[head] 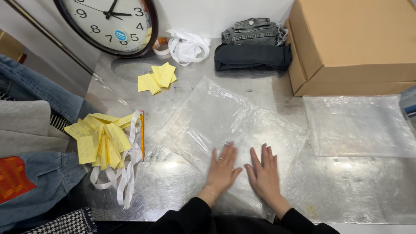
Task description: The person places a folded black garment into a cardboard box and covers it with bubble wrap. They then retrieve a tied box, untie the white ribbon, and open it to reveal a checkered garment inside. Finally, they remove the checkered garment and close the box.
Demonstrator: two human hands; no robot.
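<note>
My left hand [222, 169] and right hand [264, 171] lie flat, fingers spread, side by side on a clear plastic bag [225, 117], gripping nothing. The bag lies skewed on the metal table [173, 190]. Yellow slips [102, 138] and white ribbon [123, 177] lie to my left, a bag stack [359, 125] to my right.

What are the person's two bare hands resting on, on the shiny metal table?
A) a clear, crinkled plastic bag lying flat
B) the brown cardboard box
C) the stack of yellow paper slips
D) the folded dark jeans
A: both the left hand and the right hand lie flat, palms down, on the clear, crinkled plastic bag spread on the shiny metal table.
</note>
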